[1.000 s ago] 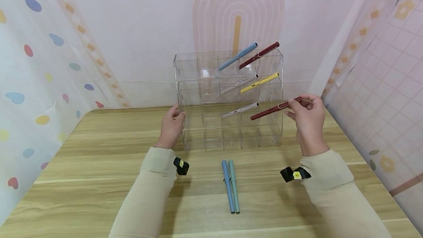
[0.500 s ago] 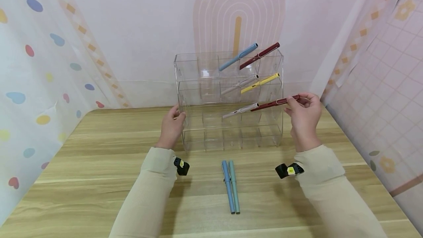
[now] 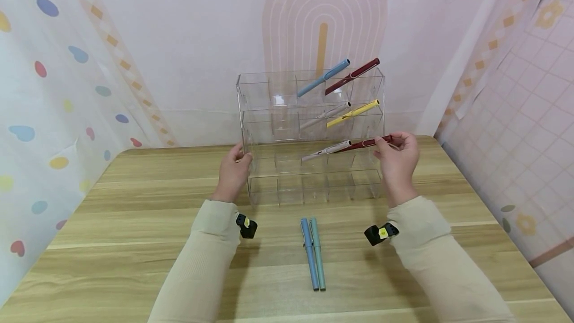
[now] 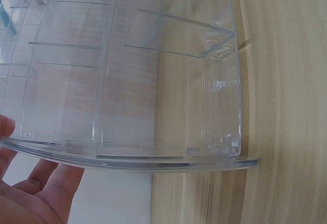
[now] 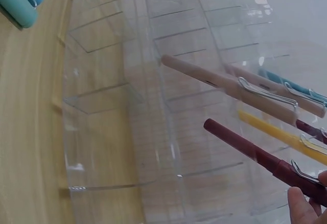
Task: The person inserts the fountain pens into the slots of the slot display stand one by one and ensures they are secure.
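My right hand (image 3: 400,166) pinches a dark red pen (image 5: 253,151) near its clip end. The pen slants over the third tier of a clear acrylic pen rack (image 3: 242,118). Its lower end lies behind a pale pinkish pen (image 3: 329,150) in the head view; in the right wrist view the two are apart. My left hand (image 3: 231,173) grips the rack's left side panel (image 4: 138,163), thumb on the inner side and fingers outside. Higher up rest a greyish pen (image 3: 327,115), a yellow pen (image 3: 354,112), a light blue pen (image 3: 324,78) and another dark red pen (image 3: 353,76).
On the wooden table (image 3: 134,243) in front of the rack, a blue pen (image 3: 310,253) and a green pen (image 3: 318,253) lie side by side. A patterned cloth (image 3: 193,54) hangs behind and at both sides.
My right hand has moved left toward the rack with the dark red pen. The pen's lower end has gone up and inward, behind the pale pen. My left hand has stayed put.
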{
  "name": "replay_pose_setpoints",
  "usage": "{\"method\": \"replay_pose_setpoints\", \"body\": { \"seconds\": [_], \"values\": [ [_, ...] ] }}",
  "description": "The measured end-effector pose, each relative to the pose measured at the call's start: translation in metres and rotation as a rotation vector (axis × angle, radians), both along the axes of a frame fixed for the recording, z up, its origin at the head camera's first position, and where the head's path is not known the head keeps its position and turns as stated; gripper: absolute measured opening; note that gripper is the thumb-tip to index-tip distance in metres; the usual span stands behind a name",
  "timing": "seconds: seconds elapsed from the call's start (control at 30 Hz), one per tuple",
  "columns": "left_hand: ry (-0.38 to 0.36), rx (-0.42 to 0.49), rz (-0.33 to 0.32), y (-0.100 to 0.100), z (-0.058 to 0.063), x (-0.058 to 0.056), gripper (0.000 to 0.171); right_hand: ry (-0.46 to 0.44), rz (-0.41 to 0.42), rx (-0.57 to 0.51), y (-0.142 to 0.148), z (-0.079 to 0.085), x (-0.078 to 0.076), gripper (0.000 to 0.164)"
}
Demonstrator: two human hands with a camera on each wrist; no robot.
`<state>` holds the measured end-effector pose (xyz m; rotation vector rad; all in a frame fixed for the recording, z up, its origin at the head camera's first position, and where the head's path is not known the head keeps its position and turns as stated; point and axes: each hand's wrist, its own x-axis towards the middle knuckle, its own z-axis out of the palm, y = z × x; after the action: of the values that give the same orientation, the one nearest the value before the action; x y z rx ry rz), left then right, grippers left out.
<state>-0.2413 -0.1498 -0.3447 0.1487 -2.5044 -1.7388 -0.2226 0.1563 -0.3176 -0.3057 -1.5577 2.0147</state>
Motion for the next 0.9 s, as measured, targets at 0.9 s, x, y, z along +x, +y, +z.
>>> {"method": "replay_pose_setpoints", "body": {
  "seconds": [0.9],
  "values": [
    [0.015,0.023,0.014,0.002,0.001,0.0,0.047,-0.059,0.034,0.047,-0.013,-0.011,-0.005,0.025]
  ]
}}
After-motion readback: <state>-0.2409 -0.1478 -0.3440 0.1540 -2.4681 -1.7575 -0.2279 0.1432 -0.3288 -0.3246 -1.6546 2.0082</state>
